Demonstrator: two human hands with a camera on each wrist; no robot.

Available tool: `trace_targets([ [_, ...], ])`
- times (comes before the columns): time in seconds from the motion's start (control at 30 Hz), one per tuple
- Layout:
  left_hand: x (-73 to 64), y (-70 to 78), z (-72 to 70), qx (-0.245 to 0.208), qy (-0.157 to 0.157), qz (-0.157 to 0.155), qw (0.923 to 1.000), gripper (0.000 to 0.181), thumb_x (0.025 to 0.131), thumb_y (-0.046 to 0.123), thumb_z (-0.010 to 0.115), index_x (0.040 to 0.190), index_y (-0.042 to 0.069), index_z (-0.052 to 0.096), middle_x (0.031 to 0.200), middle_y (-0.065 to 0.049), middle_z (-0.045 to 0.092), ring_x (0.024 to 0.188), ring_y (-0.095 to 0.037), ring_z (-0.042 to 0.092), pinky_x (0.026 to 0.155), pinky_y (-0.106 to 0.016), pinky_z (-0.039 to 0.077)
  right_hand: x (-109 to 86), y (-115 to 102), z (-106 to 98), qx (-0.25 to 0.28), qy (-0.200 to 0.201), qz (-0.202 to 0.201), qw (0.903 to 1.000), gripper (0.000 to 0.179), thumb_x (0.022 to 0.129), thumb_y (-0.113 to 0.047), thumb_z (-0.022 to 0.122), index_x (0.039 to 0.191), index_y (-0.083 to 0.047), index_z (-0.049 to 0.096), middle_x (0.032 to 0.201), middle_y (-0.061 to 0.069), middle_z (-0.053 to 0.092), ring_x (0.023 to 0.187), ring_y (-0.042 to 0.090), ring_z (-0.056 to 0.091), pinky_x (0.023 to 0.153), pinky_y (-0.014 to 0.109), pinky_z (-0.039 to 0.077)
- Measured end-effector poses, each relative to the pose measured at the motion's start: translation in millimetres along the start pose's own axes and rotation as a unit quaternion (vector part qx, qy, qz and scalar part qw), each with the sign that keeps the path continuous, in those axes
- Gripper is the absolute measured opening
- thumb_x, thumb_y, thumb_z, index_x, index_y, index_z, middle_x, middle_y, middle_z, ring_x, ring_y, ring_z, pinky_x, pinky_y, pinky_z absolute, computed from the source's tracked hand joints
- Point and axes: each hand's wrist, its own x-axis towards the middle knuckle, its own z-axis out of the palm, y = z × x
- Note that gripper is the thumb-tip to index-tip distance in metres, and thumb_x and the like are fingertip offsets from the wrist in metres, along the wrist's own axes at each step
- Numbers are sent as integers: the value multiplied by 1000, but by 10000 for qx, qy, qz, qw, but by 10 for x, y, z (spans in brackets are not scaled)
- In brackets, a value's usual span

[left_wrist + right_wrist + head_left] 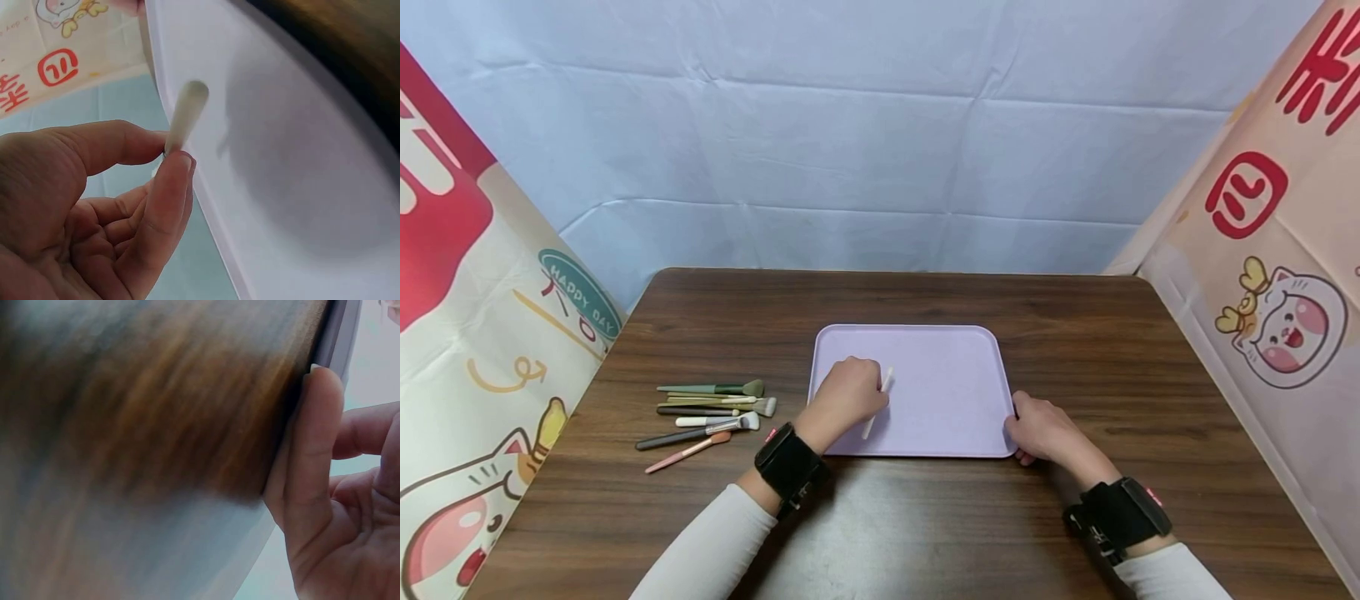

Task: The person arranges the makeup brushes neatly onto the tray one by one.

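Left hand point(846, 392), grip narrow, pinches a white stick point(188, 111) over the tray point(951, 387), centre frame; right hand point(1047, 427) holds the tray's edge. Probably early: brushes point(718, 429) lie on the counter point(895, 525), left.

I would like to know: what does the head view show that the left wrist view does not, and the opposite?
Only the head view: the makeup brushes lying left of the tray, and the dark band on the left wrist.

Only the left wrist view: the palm side of the left hand, with thumb and finger pinching the pale stick.

Both: left hand, stick, tray and part of the table.
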Motion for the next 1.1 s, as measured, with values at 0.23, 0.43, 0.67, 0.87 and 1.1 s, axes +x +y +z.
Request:
trace_targets([
  [0.23,163,108,38,-231,-306,-52,9993,28,81,13,70,56,16,58,55,6,50,51,-11,46,50,-26,38,-10,-9,-7,1,-9,-8,10000,15,98,-8,45,104,4,53,71,10,60,55,18,62,53,32,53],
  [0.43,315,238,104,-234,-542,-98,9982,38,83,17,70,52,17,49,50,7,44,51,-11,45,51,-25,37,-2,-4,-4,8,-20,-10,10000,15,98,-8,45,103,3,53,72,10,60,55,19,62,52,32,53],
  [0.67,440,408,151,-189,-713,-58,9973,40,84,18,69,55,17,42,54,5,40,54,-12,44,52,-24,36,-9,-13,-4,27,-46,23,10000,15,98,-8,45,104,4,53,72,11,59,56,19,62,53,32,54],
  [0.87,497,517,184,-279,-729,25,9969,42,84,17,70,56,17,40,54,5,41,53,-12,44,52,-24,36,0,-7,9,-3,-12,35,10000,15,97,-8,45,103,3,53,71,10,60,54,18,63,52,32,54],
  [1.1,588,640,215,-454,-826,-24,9955,41,85,17,71,55,16,42,51,5,43,49,-11,47,49,-22,38,3,0,20,-5,-6,73,10000,13,98,-8,46,102,3,53,71,10,60,54,18,62,52,32,54],
])
